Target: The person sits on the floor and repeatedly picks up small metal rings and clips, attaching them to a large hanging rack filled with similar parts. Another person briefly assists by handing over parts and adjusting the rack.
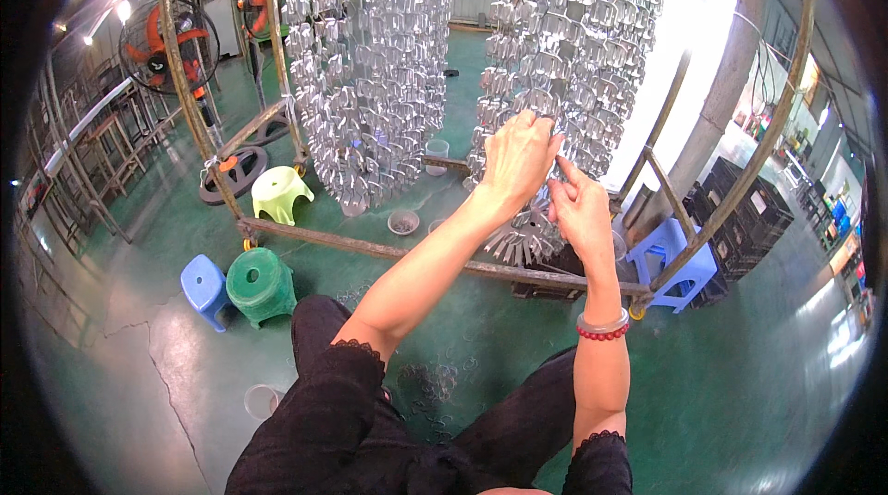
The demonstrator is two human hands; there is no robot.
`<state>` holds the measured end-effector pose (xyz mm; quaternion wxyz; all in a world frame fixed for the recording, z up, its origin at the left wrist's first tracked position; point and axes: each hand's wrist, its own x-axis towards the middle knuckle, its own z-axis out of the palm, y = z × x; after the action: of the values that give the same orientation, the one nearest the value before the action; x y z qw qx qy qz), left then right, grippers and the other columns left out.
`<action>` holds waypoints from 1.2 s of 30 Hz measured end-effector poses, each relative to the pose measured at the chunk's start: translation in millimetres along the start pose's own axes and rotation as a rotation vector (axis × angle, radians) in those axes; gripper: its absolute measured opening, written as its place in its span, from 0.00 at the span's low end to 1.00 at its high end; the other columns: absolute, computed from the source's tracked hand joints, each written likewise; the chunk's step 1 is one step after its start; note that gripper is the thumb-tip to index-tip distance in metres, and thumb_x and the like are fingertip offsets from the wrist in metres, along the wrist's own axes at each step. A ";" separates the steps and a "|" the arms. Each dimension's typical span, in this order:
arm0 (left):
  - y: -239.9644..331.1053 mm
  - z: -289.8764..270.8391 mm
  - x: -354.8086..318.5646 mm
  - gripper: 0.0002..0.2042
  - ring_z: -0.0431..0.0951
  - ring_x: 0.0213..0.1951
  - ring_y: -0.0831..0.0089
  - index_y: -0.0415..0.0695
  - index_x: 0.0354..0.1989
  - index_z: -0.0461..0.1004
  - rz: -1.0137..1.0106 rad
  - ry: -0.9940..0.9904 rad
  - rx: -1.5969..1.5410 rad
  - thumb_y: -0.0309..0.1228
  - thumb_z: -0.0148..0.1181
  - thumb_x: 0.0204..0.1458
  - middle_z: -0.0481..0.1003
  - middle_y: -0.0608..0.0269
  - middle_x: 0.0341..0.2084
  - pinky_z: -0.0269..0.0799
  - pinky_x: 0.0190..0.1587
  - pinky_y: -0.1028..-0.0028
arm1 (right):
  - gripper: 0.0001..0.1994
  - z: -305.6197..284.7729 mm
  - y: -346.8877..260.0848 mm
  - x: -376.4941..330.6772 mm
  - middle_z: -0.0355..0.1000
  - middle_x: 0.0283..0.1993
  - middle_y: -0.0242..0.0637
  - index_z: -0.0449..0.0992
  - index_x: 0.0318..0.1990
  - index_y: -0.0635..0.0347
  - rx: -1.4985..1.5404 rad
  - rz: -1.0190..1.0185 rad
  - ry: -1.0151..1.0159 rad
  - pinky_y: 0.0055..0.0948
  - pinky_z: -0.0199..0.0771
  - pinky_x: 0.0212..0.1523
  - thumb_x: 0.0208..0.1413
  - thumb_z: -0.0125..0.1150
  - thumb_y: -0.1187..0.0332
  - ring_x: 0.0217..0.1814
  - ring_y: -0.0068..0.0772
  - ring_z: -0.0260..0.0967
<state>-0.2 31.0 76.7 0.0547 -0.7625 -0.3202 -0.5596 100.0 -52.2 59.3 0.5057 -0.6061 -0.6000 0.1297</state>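
Near the centre of the frame, the left hand [520, 154] is reaching up with its fingers curled over the silvery stamped-metal pieces of the right-hand hanging cluster [573, 60], gripping them at its lower part. Just to the right, the right hand [579, 208] is pinching toward the same cluster, thumb and forefinger pressed together; what they are nipping is too small to tell. A second shiny metal cluster [365, 60] is hanging upper centre-left. Below, a rusty bar frame [370, 250] is crossing, with a lime plastic stool [280, 193], green stool [261, 282] and blue stool [203, 287] at left.
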 end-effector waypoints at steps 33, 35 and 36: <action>-27.3 -26.3 -16.2 0.05 0.76 0.30 0.62 0.41 0.30 0.78 0.151 0.172 -0.611 0.28 0.63 0.44 0.77 0.59 0.25 0.69 0.34 0.67 | 0.14 -17.9 -26.9 49.4 0.66 0.16 0.28 0.75 0.40 0.63 0.233 -0.043 0.061 0.15 0.50 0.09 0.52 0.62 0.61 0.09 0.13 0.54; -15.2 -27.1 -15.9 0.06 0.77 0.30 0.62 0.42 0.31 0.78 0.129 0.086 -0.688 0.30 0.62 0.46 0.78 0.58 0.25 0.70 0.35 0.69 | 0.15 -34.3 -16.1 33.6 0.66 0.16 0.25 0.77 0.40 0.58 0.161 -0.041 0.130 0.14 0.50 0.11 0.52 0.61 0.56 0.11 0.11 0.54; -7.0 -32.9 -14.2 0.06 0.77 0.31 0.62 0.42 0.30 0.78 0.116 0.021 -0.648 0.30 0.61 0.46 0.78 0.58 0.26 0.71 0.35 0.69 | 0.18 -44.3 -13.7 16.3 0.65 0.20 0.22 0.78 0.45 0.55 0.103 -0.060 0.178 0.12 0.47 0.14 0.54 0.59 0.53 0.15 0.08 0.53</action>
<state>-33.4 15.9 74.3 -0.1555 -0.7515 -0.0809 -0.6360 129.7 -61.7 97.3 0.5911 -0.5703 -0.5632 0.0907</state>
